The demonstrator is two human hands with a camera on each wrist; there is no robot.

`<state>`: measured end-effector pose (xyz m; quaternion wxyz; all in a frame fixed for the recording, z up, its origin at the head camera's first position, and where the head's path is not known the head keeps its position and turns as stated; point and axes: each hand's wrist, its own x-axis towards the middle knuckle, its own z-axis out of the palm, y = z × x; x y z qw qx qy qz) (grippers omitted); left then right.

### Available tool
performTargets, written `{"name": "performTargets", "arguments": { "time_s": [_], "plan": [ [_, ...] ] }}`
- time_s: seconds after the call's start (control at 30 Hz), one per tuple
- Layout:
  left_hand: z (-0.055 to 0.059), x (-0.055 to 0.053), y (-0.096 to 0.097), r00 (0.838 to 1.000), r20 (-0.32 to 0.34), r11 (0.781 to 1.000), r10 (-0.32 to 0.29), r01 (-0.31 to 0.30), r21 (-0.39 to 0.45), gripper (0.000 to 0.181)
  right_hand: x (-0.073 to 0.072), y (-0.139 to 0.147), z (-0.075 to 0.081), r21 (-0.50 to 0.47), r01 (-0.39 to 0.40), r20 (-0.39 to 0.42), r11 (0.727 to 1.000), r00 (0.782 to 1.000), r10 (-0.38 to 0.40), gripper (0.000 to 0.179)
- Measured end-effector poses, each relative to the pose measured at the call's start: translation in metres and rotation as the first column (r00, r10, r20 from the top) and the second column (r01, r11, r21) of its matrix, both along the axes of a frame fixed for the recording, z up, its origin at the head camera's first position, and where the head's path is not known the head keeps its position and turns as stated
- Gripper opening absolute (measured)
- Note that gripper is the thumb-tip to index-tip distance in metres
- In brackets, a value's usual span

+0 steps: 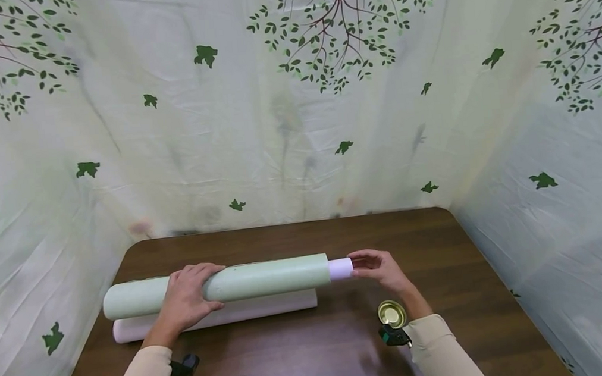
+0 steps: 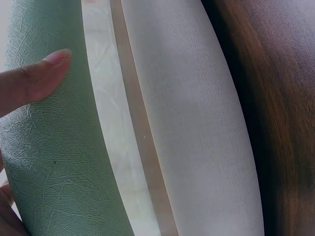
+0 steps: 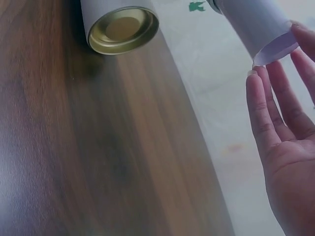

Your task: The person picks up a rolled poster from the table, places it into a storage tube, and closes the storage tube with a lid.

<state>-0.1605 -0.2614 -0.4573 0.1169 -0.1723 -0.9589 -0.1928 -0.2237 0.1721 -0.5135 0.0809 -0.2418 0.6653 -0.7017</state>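
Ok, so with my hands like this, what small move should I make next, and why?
I'd probably slide your right hand a little further onto the pale tube for a firmer grip: its fingertips sit right at the tube's end, just a short stretch shows outside the green roll, and your left hand is holding that roll.

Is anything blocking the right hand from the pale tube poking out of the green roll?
No, nothing visible is in the way: the right hand's fingers touch the end of the pale tube, outside the green roll.
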Motion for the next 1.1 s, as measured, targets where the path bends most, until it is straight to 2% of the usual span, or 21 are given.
{"name": "performTargets", "arguments": {
  "time_s": [0.27, 0.5, 0.8, 0.97, 1.1],
  "plan": [
    [0.002, -0.002, 0.003, 1.000, -0.009, 1.000, -0.002, 0.002, -0.005, 0.070, 0.000, -0.008, -0.002, -0.006, 0.002, 0.017, 1.000, 1.000, -0.002, 0.045],
    [-0.002, -0.002, 0.004, 1.000, 0.008, 1.000, 0.001, -0.001, -0.010, 0.070, 0.002, -0.017, -0.005, -0.009, 0.017, 0.046, 1.000, 0.999, -0.017, 0.045],
    [-0.004, -0.003, 0.005, 1.000, -0.005, 1.000, 0.006, -0.006, 0.002, 0.071, 0.003, -0.027, -0.005, -0.005, 0.028, 0.063, 1.000, 0.998, -0.027, 0.043],
    [-0.007, -0.003, 0.008, 1.000, 0.020, 1.000, 0.001, -0.001, 0.011, 0.070, 0.002, -0.028, -0.011, -0.035, 0.025, 0.026, 0.999, 0.999, -0.024, 0.038],
    [-0.005, -0.004, 0.008, 1.000, 0.004, 1.000, 0.003, -0.003, 0.001, 0.071, 0.000, -0.030, -0.014, -0.071, -0.011, -0.026, 0.997, 1.000, 0.009, 0.032]
  ]
}}
